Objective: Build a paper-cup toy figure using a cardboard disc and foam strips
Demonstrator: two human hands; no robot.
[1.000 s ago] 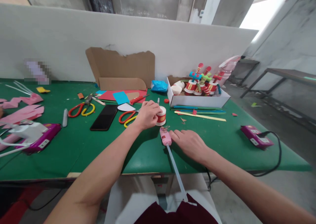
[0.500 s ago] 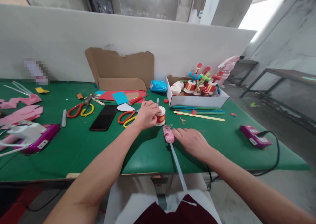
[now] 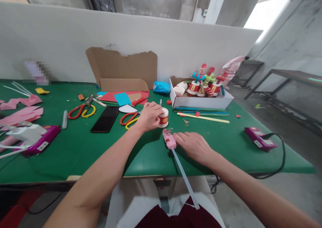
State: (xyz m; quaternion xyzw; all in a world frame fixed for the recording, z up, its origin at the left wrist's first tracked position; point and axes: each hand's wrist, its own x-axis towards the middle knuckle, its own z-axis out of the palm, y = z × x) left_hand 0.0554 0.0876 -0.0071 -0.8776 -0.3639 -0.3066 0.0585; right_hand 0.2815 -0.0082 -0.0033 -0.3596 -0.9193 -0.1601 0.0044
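My left hand (image 3: 150, 116) is closed around the left side of a small red and white paper cup (image 3: 164, 118), which stands on the green table. With curled fingers my right hand (image 3: 195, 146) holds a pink hot glue gun (image 3: 169, 139), whose handle is mostly hidden by the hand. The gun's front lies just below the cup; whether its tip touches the cup cannot be made out. From its rear a long translucent glue stick (image 3: 184, 176) runs toward my lap. Red and yellow-handled scissors (image 3: 129, 120) lie left of my left hand.
Behind the cup a white box (image 3: 203, 103) holds several paper-cup figures. Paper strips (image 3: 203, 117) lie before it. A phone (image 3: 105, 119), pliers (image 3: 82, 110) and coloured paper (image 3: 122, 99) are to the left. Purple power strips (image 3: 259, 138) with cords sit at both sides.
My right hand and the glue gun have shifted slightly left and down, and the glue stick's rear end has swung right. My left hand stays on the cup.
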